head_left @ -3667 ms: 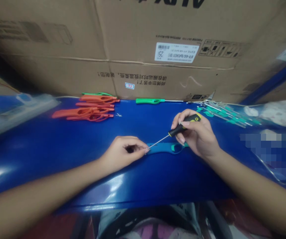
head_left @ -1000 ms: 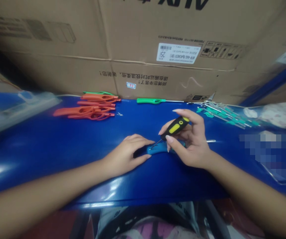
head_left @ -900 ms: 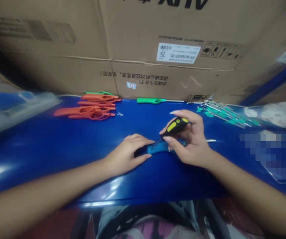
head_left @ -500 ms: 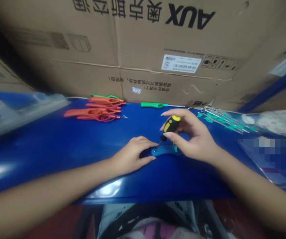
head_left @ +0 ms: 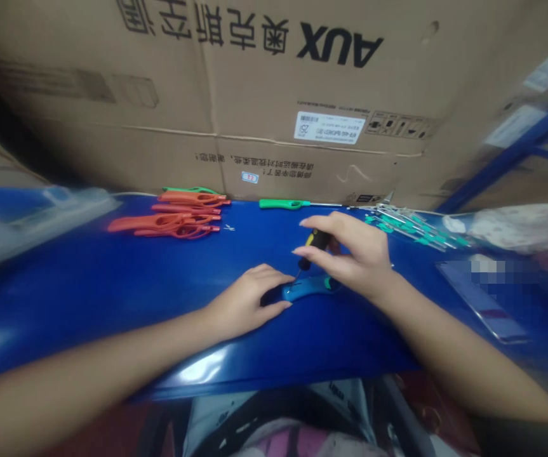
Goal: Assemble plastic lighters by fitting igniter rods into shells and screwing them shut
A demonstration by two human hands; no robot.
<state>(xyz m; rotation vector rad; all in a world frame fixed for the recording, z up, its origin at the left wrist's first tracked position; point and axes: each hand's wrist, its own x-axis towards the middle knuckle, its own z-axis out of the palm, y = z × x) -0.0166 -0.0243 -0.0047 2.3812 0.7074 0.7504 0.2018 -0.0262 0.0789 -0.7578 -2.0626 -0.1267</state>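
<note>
Blue casing (head_left: pixel 306 289), held at its end by the left hand (head_left: pixel 245 293), should lie flat while the right hand (head_left: pixel 357 251), gripping a screwdriver (head_left: pixel 320 240), presses steadily.

Tabletop (head_left: pixel 112 285) glossy; carton (head_left: pixel 254 95) matt cardboard; blue handle (head_left: pixel 306 289) probably plastic.

A large cardboard carton (head_left: pixel 254 89), its black lettering (head_left: pixel 315 42) upside down, rose like a wall behind the far edge of the glossy blue bench (head_left: pixel 112 298). A blue bar (head_left: pixel 507 155) slanted beyond the far right corner; white light (head_left: pixel 202 368) gleamed along the near edge, above a dark reddish floor (head_left: pixel 100 428)
</note>
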